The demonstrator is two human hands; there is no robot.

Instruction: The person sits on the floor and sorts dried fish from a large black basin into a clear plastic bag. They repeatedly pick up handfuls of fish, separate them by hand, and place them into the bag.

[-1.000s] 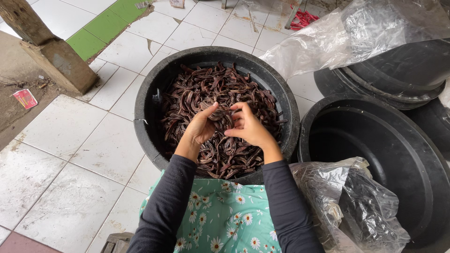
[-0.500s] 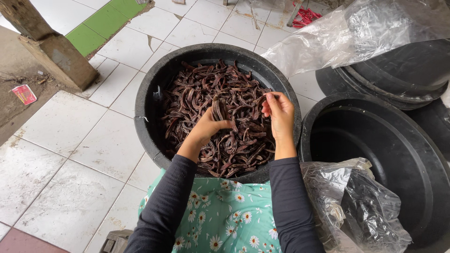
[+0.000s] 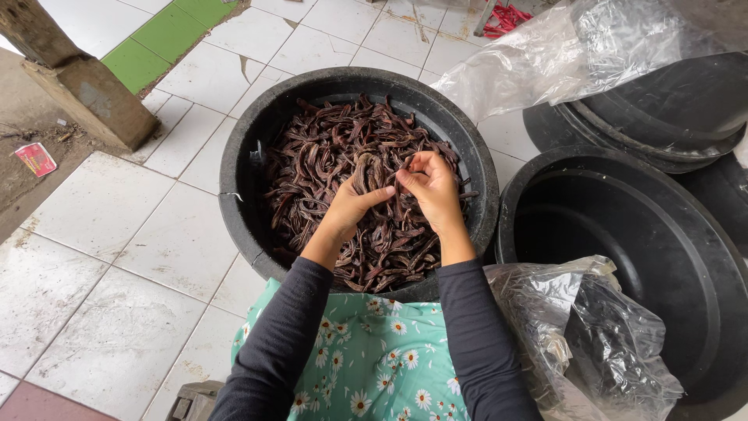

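Head view | hands [image 3: 393,195] pinch dark pod [image 3: 363,173] | clear bag [image 3: 545,58] behind tub [image 3: 241,218]

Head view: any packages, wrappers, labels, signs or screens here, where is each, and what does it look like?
Small wrapper: far left on the bare ground, flat, rectangular, red and white.
Clear plastic bag: lower right, beside the empty black tub, crumpled.
Clear plastic sheet: top right, over stacked black tubs.
No signs or screens.

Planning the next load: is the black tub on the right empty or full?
Empty: the black tub shows only bare dark inner wall and floor, no pods.
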